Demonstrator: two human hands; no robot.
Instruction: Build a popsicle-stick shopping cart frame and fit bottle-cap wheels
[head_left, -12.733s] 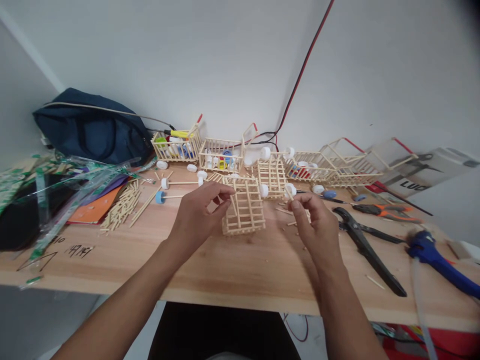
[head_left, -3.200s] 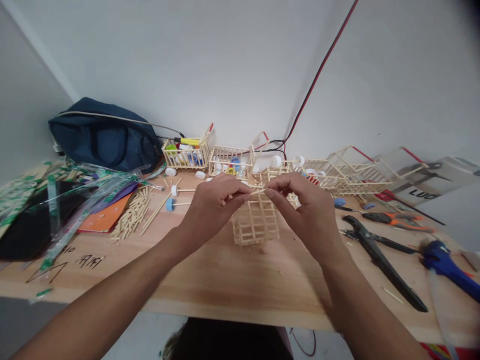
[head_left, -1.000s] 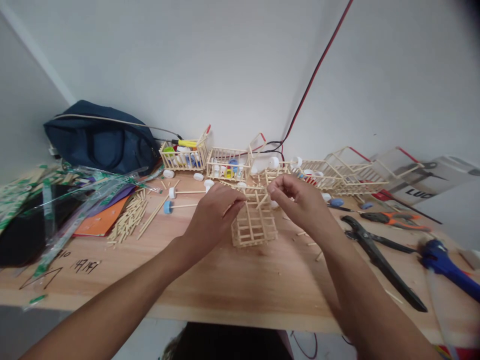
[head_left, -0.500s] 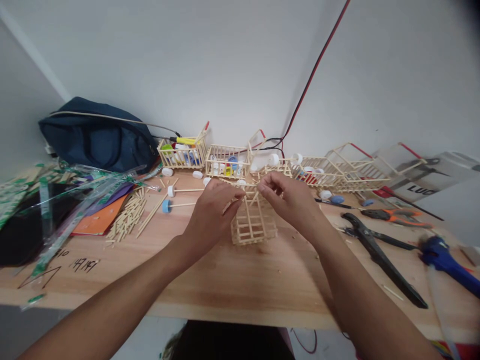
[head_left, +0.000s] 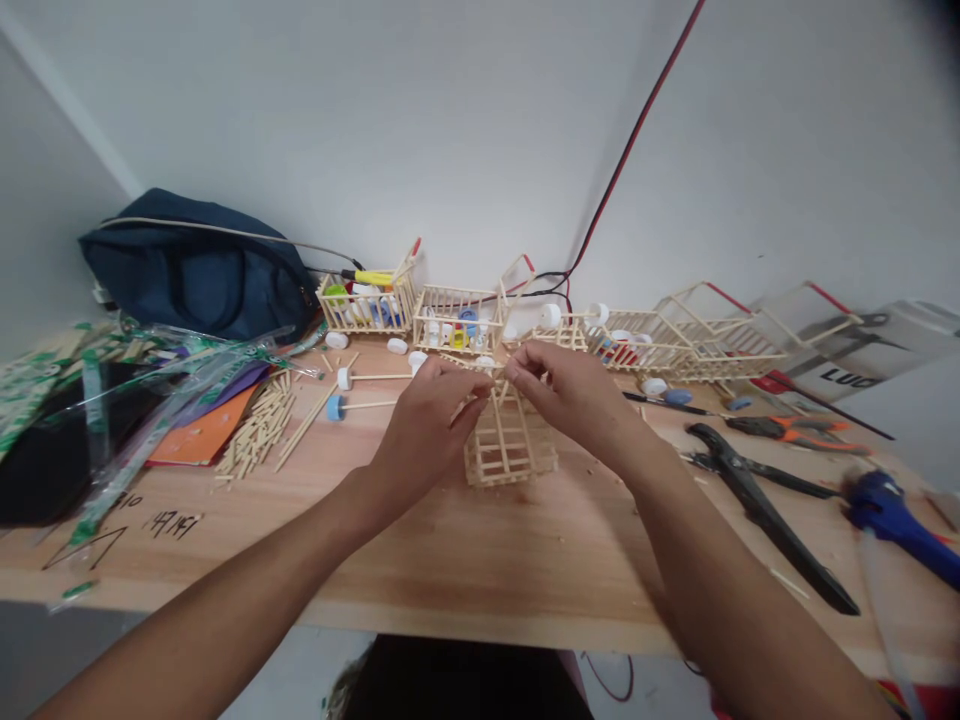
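While the basket point(head_left: 504, 448) runs lengthwise away from you, left hand point(head_left: 433, 420) and right hand point(head_left: 574, 395) hover by its far end, can't tell if either's gripping.

A small craft workshop corner, or a hobby spot at home; which of the two cannot be told. Against a plain pale wall point(head_left: 420, 130), a wooden surface point(head_left: 465, 570) with handwritten numbers point(head_left: 172, 523) carries a slatted stick frame point(head_left: 501, 465), red-handled stick carts point(head_left: 367, 322), a heap of cut sticks point(head_left: 262, 425), orange-handled pliers point(head_left: 795, 432), a long black hand tool point(head_left: 780, 527) and what looks like a blue glue gun point(head_left: 896, 520).
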